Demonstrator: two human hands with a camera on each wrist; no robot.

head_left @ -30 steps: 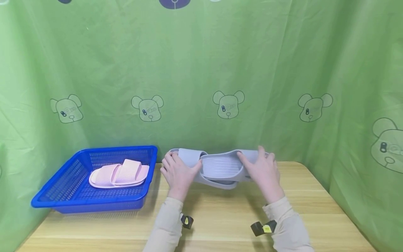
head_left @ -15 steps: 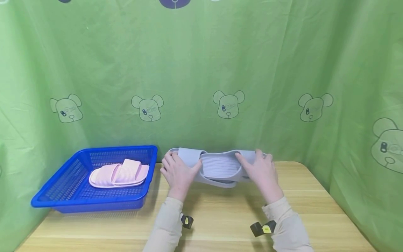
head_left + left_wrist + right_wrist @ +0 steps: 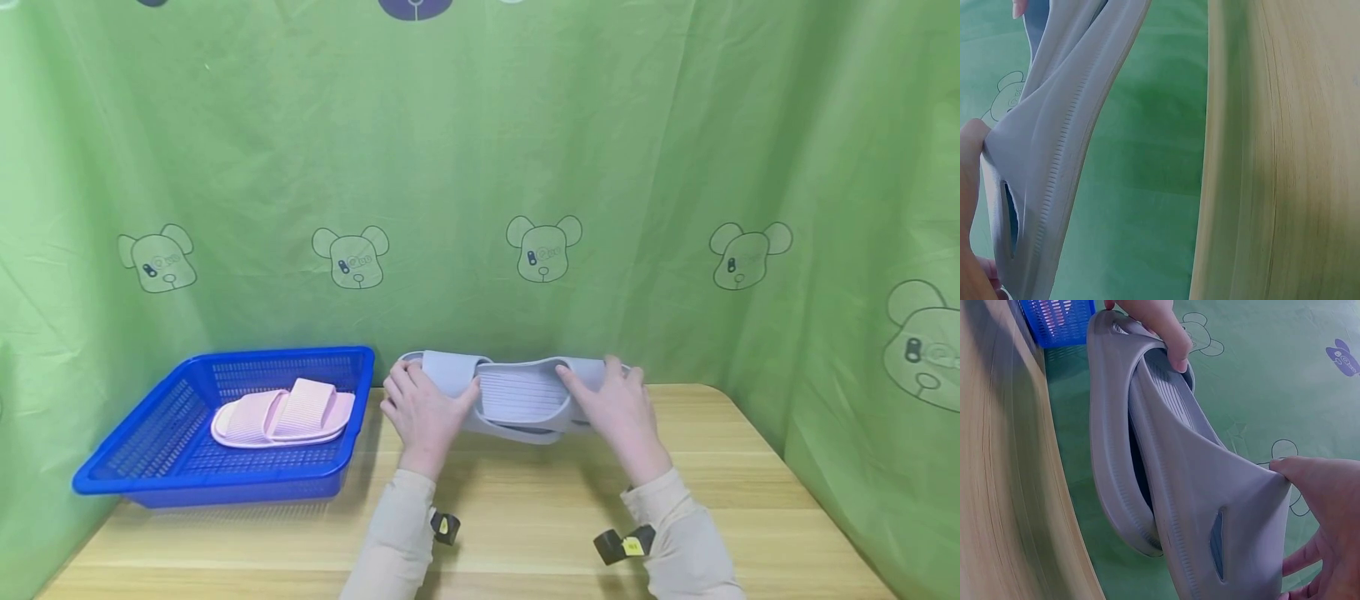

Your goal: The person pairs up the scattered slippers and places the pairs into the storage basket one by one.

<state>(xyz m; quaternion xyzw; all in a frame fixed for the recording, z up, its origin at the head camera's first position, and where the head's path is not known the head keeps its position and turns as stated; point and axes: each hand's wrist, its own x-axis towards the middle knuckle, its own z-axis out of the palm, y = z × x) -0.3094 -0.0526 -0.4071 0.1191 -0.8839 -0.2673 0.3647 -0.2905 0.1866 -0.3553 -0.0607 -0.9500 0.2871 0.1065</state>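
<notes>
Two grey slippers are raised above the table, heel inside the other's strap, toes pointing opposite ways. My left hand point(image 3: 427, 417) grips the left grey slipper point(image 3: 452, 372) at its strap, thumb at the strap's edge, fingers over the far side. On the other end, my right hand point(image 3: 622, 417) holds the right grey slipper point(image 3: 1229, 494) by its strap, with the thumb on the strap's edge. In the right wrist view the two soles overlap lengthwise, with a dark gap between them. A slot shows in the side of each strap.
At the left stands a blue plastic basket point(image 3: 225, 483) with mesh walls. Pink slippers point(image 3: 303, 408) lie inside it, one overlapping the other. The wooden table point(image 3: 525, 525) ends at a green curtain point(image 3: 450, 150) printed with bear heads.
My right hand has shifted slightly left with its slipper, bringing the pair closer together. The lower edge of the slippers has risen a little. My left hand stays nearly still.
</notes>
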